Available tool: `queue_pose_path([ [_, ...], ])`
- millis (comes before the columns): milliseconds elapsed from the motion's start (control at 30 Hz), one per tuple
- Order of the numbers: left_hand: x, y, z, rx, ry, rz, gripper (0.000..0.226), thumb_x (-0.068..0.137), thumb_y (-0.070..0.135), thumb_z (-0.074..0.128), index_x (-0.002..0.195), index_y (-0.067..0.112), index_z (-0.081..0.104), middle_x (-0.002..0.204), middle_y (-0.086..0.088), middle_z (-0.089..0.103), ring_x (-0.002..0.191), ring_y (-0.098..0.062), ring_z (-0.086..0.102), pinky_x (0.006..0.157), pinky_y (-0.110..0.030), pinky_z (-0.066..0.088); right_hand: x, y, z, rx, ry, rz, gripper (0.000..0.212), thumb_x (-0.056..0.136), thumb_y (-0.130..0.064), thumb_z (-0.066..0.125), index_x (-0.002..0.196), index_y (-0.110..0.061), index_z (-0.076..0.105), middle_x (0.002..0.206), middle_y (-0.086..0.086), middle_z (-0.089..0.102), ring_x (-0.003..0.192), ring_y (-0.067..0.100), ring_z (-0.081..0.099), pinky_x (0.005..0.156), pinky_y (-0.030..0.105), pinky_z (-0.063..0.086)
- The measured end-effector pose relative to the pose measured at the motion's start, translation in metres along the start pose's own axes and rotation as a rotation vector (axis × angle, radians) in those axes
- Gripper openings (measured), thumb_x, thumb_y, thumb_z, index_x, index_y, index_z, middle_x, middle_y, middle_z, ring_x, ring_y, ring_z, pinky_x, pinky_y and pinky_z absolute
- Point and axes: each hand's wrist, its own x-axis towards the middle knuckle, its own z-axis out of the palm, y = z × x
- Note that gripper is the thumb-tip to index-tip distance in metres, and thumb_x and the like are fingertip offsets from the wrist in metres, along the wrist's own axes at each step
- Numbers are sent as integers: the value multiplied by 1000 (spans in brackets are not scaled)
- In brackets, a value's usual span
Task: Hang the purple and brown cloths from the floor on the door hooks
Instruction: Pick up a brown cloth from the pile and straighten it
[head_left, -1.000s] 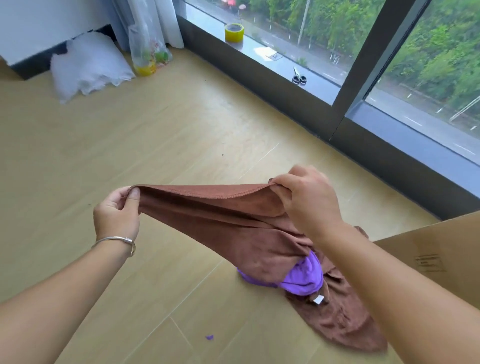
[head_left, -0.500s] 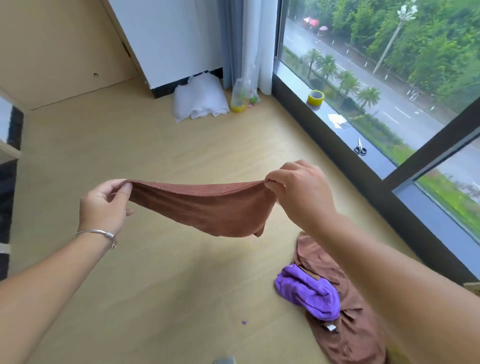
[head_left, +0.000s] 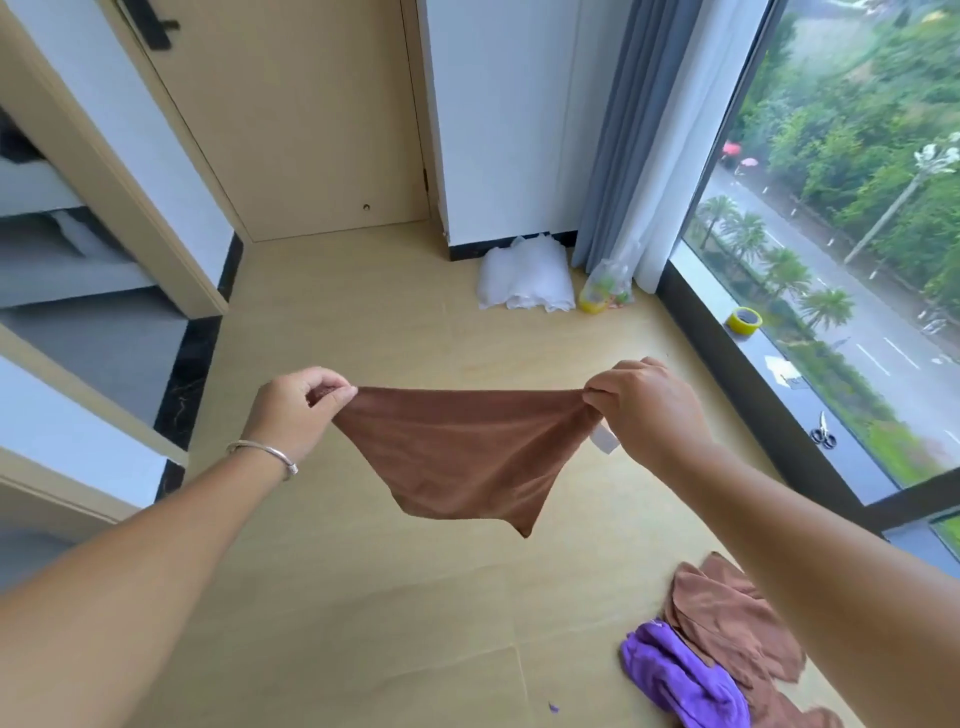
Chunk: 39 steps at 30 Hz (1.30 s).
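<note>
A brown cloth (head_left: 467, 457) hangs stretched in the air between my hands, above the wooden floor. My left hand (head_left: 298, 408) pinches its left top corner, and my right hand (head_left: 647, 402) pinches its right top corner, where a white tag hangs. On the floor at the lower right lie a crumpled purple cloth (head_left: 685, 680) and another brown cloth (head_left: 727, 618) beside and under it. A closed wooden door (head_left: 291, 114) stands ahead; no hooks show on it.
A white bundle (head_left: 524, 280) and a clear bag with yellow items (head_left: 605, 291) lie by the far wall near the curtain (head_left: 639, 135). On the window sill sit a yellow tape roll (head_left: 744, 321) and scissors (head_left: 823, 434). A doorway opens at left.
The view has lifted from the floor toward the door. My hands have raised the brown cloth clear of the pile and spread it wider; the purple cloth stays on the floor.
</note>
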Motion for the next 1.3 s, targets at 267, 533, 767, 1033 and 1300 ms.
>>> queue_pose_path([
  [267, -10, -34, -46, 583, -262, 124, 14, 95, 30, 55, 88, 20, 63, 87, 6, 61, 83, -20, 58, 63, -29, 34, 11, -46, 4, 83, -147, 20, 20, 90, -22, 59, 77, -18, 73, 78, 0, 61, 77, 22, 57, 68, 32, 45],
  [533, 1, -22, -25, 1020, -288, 21, 12, 97, 24, 49, 91, 19, 58, 97, -1, 54, 87, -25, 55, 61, -30, 39, 35, -61, 27, 17, -222, 75, 36, 86, -18, 53, 51, -20, 47, 69, 2, 50, 70, 27, 53, 54, 31, 37],
  [767, 33, -26, -21, 580, -72, -120, 15, 97, 18, 49, 86, 10, 56, 93, -11, 60, 81, -33, 57, 69, -38, 46, 70, -68, 43, 26, -125, 43, 25, 90, -17, 50, 72, -12, 66, 78, 4, 54, 74, 28, 52, 59, 31, 37],
  [1033, 15, -28, -24, 345, 174, -138, 14, 94, 19, 53, 82, 13, 56, 77, -3, 58, 73, -28, 52, 61, -36, 42, 63, -68, 50, 98, 19, -13, 23, 92, -17, 51, 87, -13, 73, 90, 6, 62, 79, 28, 54, 63, 33, 42],
  [1300, -113, -80, 12, 404, 20, -123, 10, 91, 16, 58, 82, 12, 61, 82, -2, 58, 73, -28, 54, 59, -37, 44, -18, -32, 100, 36, -48, -103, 16, 90, -19, 61, 84, -20, 76, 85, 1, 69, 85, 28, 56, 67, 33, 42],
])
